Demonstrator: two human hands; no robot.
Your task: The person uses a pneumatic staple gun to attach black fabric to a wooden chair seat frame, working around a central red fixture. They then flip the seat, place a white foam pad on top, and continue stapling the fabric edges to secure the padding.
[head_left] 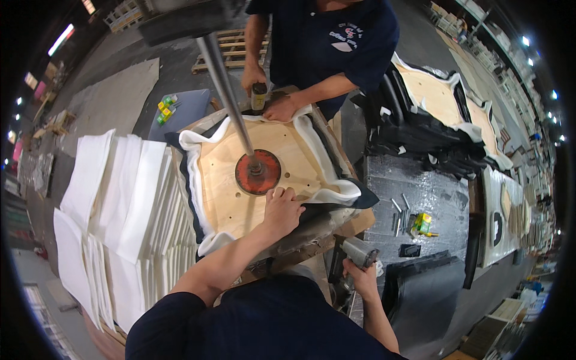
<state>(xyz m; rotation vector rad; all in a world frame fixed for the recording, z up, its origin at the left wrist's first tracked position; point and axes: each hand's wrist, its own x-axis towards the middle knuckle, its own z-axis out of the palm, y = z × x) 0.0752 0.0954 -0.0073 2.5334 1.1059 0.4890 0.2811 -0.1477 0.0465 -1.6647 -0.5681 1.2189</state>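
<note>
Head view: an upholstery station, seen from above. A plywood seat board (264, 174) lies face-down on the bench (354, 223), wrapped in white foam (198, 174) and dark fabric (360, 200), and pinned at its centre by a red press disc (258, 172) on a steel rod (225, 84). The person's left hand (282, 210) lies at the board's near edge, just below the disc, fingers curled and pressing the folded cover down onto the wood; its grip is closed on the fabric rather than lifting anything. The right hand (360, 277), off the board's near right corner and lower, is wrapped tight around the handle of a grey staple gun (355, 252), held away from the board. Judging by this, the cover is being pulled taut for fastening, and the gun would have to come up to the held edge. Across the board, a co-worker's hand (281, 109) presses the far edge beside a dark canister (258, 96). White foam sheets (120, 204) are stacked left of the board.
</note>
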